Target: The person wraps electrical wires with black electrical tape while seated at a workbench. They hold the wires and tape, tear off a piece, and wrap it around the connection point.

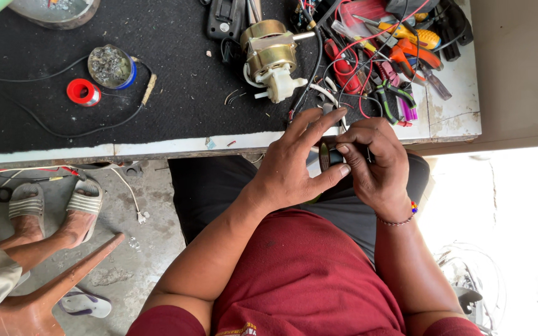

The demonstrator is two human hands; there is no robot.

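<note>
Both hands pinch a small black roll of tape (326,155) over the lap, just off the bench edge (157,149), left hand (294,165) w/ fingers splayed, right hand (372,158) curled tight, so 1 slip could probably drop it to the floor.

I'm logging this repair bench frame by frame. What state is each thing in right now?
Left hand: fingers spread, thumb touching the small dark roll.
Right hand: fingers curled round the roll.
Small dark roll: held between both hands, above the lap.
Brass-coloured round motor: on its side on the black mat, white wires loose.
Red tape roll: lying flat.
Round tin of metal bits: uncovered.
</note>
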